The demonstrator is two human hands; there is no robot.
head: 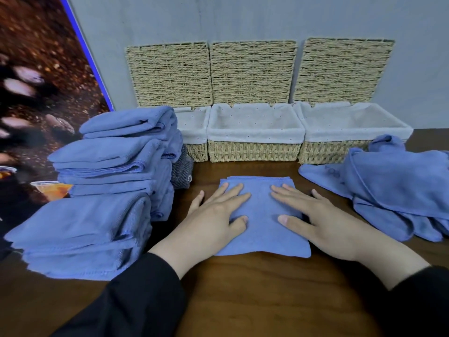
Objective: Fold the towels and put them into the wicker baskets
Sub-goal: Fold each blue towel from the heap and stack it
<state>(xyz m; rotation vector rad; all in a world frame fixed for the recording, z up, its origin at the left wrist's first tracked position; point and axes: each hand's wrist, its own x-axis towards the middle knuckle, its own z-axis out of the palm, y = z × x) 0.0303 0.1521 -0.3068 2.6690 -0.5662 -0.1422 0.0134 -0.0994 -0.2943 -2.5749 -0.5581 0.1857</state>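
A folded blue towel (261,210) lies flat on the wooden table in front of me. My left hand (216,215) presses on its left half with straight fingers, and my right hand (313,215) lies flat on its right half. Behind it stand three wicker baskets with white cloth liners and raised lids: the left basket (195,132), the middle basket (255,149) and the right basket (335,152). The parts of their insides that I can see hold nothing.
A tall stack of folded blue towels (107,190) fills the left side and hides part of the left basket. A loose heap of unfolded blue towels (393,188) lies at the right. A dark grey cloth (182,171) peeks out behind the stack. Bare table wood (243,300) shows near me.
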